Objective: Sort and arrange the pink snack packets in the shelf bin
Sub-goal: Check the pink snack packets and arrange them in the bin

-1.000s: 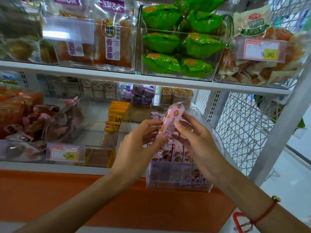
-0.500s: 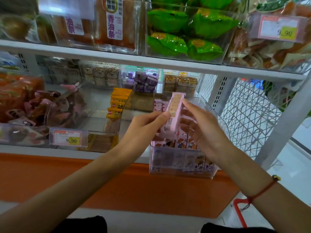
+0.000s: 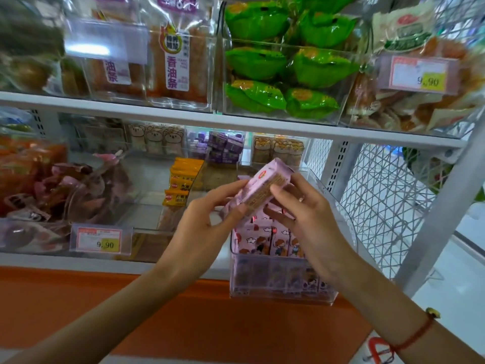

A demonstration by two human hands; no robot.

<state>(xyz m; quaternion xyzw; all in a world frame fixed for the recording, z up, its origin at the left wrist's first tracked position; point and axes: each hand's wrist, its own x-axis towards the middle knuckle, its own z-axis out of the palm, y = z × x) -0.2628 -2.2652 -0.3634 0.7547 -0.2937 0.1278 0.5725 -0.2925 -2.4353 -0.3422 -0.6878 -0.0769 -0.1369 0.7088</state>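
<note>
Pink snack packet (image 3: pixel 265 189) held tilted above the clear shelf bin (image 3: pixel 282 287) at the shelf's 5 o'clock corner, its top end toward 1 o'clock. The left hand (image 3: pixel 207 227) pinches its lower end; the right hand (image 3: pixel 307 219) pinches its upper edge between thumb and fingers. To finish well, the person should likely turn it upright, printed face forward, and slide it in beside the row of packets (image 3: pixel 270 244) already standing there. A second ago it stood nearly upright; half a second ago it showed its narrow side.
</note>
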